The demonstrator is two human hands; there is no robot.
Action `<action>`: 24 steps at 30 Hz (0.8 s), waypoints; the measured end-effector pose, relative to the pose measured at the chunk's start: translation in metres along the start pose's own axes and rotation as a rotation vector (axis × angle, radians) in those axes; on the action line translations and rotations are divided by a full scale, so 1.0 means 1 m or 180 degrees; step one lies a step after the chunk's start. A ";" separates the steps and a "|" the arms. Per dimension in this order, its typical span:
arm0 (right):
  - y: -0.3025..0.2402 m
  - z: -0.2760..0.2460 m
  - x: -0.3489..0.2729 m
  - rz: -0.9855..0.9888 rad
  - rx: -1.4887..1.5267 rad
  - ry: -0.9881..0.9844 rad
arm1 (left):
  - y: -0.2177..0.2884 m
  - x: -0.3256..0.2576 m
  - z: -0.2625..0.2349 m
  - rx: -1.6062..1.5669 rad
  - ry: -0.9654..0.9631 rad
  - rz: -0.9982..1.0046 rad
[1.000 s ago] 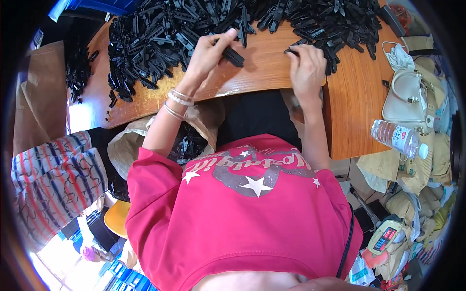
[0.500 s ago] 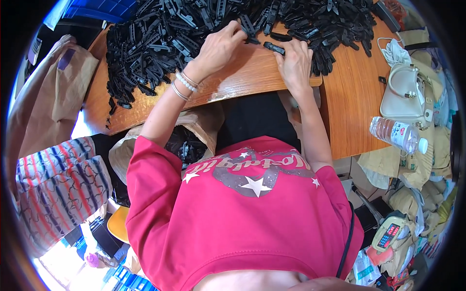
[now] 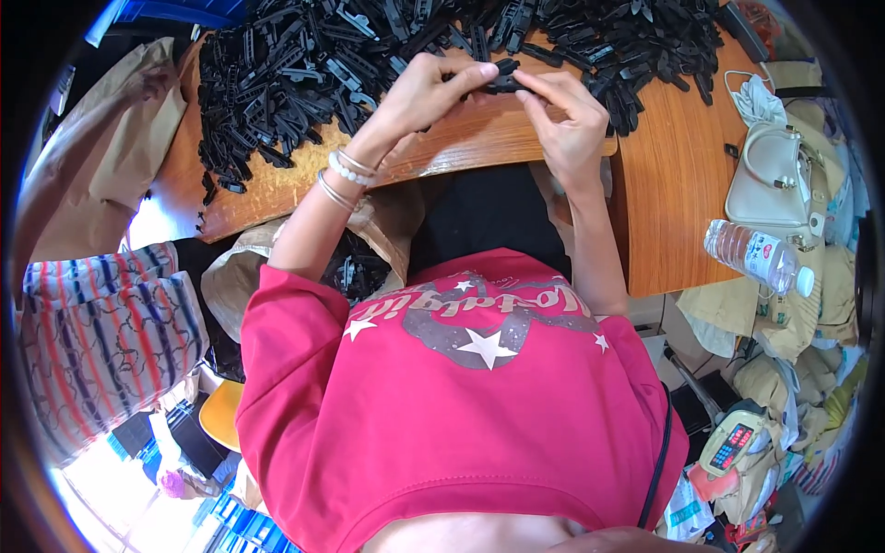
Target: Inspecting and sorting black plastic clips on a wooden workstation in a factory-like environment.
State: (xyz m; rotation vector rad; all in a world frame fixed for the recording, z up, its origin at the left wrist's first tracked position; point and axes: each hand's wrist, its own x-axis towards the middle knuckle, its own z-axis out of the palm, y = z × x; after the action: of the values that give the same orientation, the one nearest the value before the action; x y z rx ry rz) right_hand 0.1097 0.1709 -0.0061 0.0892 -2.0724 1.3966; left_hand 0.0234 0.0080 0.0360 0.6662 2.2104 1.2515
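Observation:
Between my hands, at the near edge of the pile, is a small elongated black plastic part (image 3: 502,83). My left hand (image 3: 429,97) is closed on its left end, thumb on top. At its right end, my right hand (image 3: 570,120) pinches with thumb and fingertips; the fingers partly cover the part. Whether it is one piece or two held together I cannot make out. Just beyond the hands lies a wide heap of similar long, narrow black plastic parts (image 3: 286,83), spread over the wooden table (image 3: 673,194).
An open brown paper bag (image 3: 235,276) with black parts inside stands below the table edge, left of my lap. At the right are a white handbag (image 3: 770,189), a plastic bottle (image 3: 758,258) and a face mask (image 3: 759,100). Another person's arm (image 3: 78,138) shows at far left.
My hands have come together from apart, drawing slightly nearer to me. The black part is now gripped between both. The person at the left has moved their arm lower.

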 end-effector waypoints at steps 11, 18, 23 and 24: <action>0.003 -0.010 -0.003 0.0727 0.0406 -0.0411 | -0.002 -0.010 0.011 0.1192 0.0384 0.1517; 0.029 -0.009 -0.003 0.1166 0.0808 -0.0412 | 0.004 -0.006 0.010 -0.0812 -0.0058 0.0146; 0.064 -0.002 0.019 -0.0311 -0.1786 0.0244 | -0.047 0.033 -0.005 -0.1175 0.0841 0.0031; 0.068 -0.001 0.022 -0.0298 -0.1801 0.0258 | -0.050 0.041 -0.002 -0.1072 0.0869 0.0338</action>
State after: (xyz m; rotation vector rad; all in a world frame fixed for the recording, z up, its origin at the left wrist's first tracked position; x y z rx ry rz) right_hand 0.0666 0.2075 -0.0497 -0.1035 -2.2801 0.7072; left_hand -0.0164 0.0100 -0.0142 0.5075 2.1153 1.8105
